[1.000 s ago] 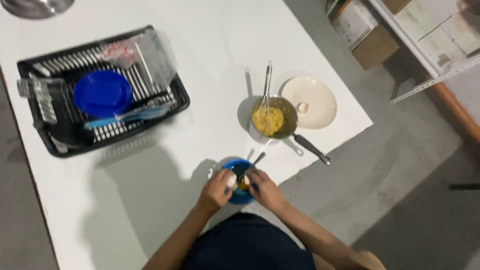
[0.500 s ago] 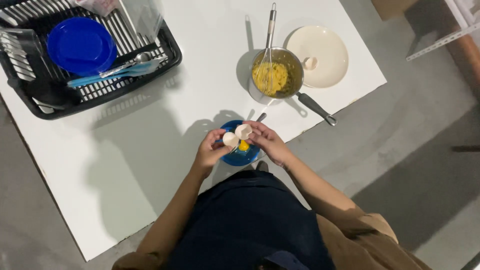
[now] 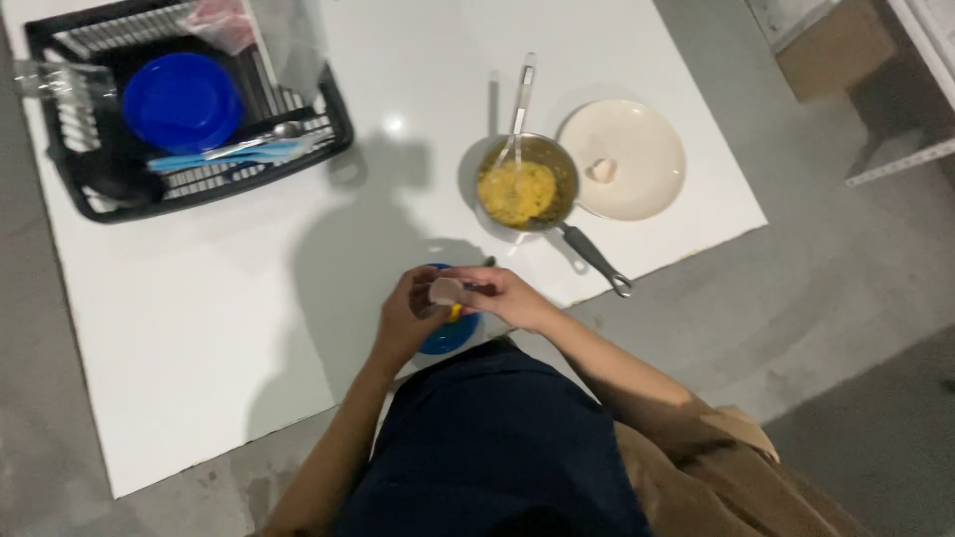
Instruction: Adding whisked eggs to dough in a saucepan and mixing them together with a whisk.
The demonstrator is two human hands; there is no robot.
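My left hand [image 3: 406,314] and my right hand [image 3: 502,294] meet over a small blue bowl [image 3: 450,335] at the near edge of the white table [image 3: 199,318]. Between the fingers of both hands is a pale eggshell [image 3: 445,290]. A bit of yellow yolk shows in the bowl under the hands. Beyond the hands stands a small pan [image 3: 527,189] with yellow beaten egg and a metal whisk [image 3: 515,111] leaning in it.
A cream plate [image 3: 637,149] with a piece of eggshell on it lies right of the pan. At the back left a black dish rack [image 3: 328,129] holds a blue plate [image 3: 182,101] and utensils. Grey floor surrounds the table; a cardboard box [image 3: 831,45] stands at the far right.
The camera view has shifted, so the table appears lower and closer. My hands have come together over the blue bowl, with the eggshell pieces now held close between them.
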